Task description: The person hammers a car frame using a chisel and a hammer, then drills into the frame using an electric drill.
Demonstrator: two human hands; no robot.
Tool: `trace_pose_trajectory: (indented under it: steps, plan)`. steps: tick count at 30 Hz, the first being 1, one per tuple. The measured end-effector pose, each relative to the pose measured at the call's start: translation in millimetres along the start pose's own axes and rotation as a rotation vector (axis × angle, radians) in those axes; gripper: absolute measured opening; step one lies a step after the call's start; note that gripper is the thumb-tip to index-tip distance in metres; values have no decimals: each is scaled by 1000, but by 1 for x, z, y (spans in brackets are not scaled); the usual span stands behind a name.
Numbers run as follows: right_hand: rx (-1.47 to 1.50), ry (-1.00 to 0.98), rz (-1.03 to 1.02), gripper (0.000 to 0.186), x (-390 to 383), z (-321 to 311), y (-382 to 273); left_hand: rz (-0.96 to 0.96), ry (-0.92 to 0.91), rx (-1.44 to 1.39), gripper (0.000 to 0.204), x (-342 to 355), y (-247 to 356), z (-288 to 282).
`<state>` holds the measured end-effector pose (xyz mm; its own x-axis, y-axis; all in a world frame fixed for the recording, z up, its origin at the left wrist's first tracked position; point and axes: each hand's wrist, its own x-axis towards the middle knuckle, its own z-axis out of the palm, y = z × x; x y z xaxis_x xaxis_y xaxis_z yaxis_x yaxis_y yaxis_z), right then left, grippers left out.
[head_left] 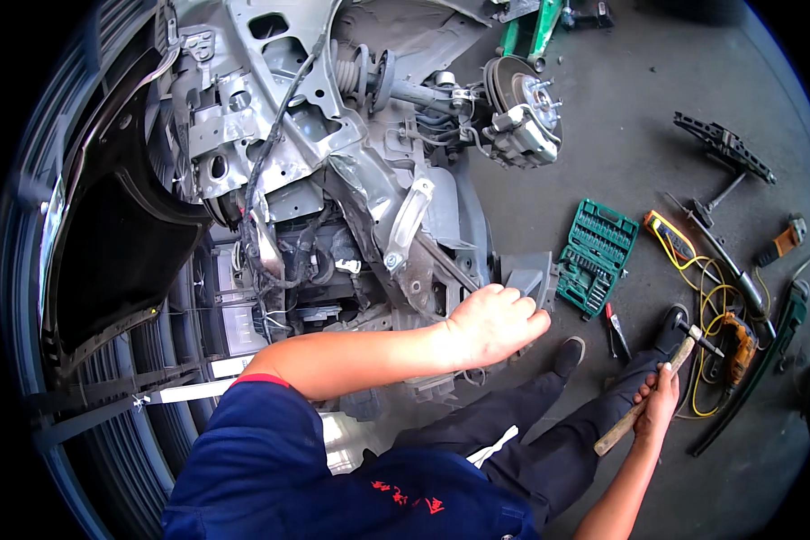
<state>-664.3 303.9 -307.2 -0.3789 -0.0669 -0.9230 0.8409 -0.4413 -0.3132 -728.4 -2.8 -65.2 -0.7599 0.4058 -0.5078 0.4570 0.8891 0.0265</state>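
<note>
Firmly clasped in right hand: wooden-handled hammer, head past thumb side, handle tail jutting from little-finger side. In left hand, clenched near car frame: palm side hidden, contents impossible to tell. On dark grey workshop floor: open green tool case, orange power tool. Hidden: mid-handle under grip. Cut off at lower edge: right forearm.

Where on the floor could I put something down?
On the bare grey floor between the brake disc, the black metal tool and the green case. It's crowded lower right, around the orange power tool, near the right hand holding the hammer.
</note>
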Motion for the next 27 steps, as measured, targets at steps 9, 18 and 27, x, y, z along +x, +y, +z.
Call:
trace_pose_trajectory:
  steps: [9,18,27]
  plan:
    - [42,-120,49,23,-15,32,35,5,90,170,16,-17,-13,17]
    - [65,-141,92,23,-35,43,65,-22,144,204,13,-24,-22,24]
    - [69,-131,96,22,-42,39,69,-22,146,231,14,-33,-23,31]
